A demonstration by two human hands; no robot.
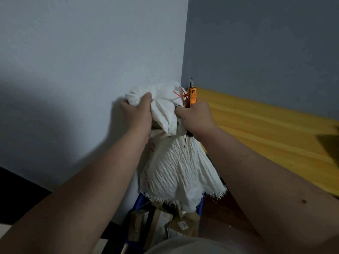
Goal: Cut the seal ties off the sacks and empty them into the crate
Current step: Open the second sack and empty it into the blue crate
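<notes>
Both forearms reach in from the near edge, up toward the wall corner. Left hand (136, 114) fisted on bunched cloth at the upper end of the sack (176, 167). Right hand (195, 117) curled round more of that cloth plus an orange cutter (192, 95), blade end pointing up past the knuckles. Red ties (178, 94) sticking out of the gathered cloth just left of the cutter; another thin red strand hanging below the right hand. Can't tell whether any tie is cut through.

Sack held upside down: frayed open mouth at the bottom, right over the blue crate (140, 200) on the floor. Brown packets (181, 224) already lying in the crate under the mouth. Yellow desk (266, 125) to the right, along the grey wall.

Step, by the look of it: emptying, not cutting. Mouth is open and pointed down, grip is on the closed end. Sack body looks slack, so probably mostly drained; can't see inside.

Next move likely calls for a shake or lift from the top to clear any leftovers, keeping the mouth inside the crate rim and the blade away from the left hand.
</notes>
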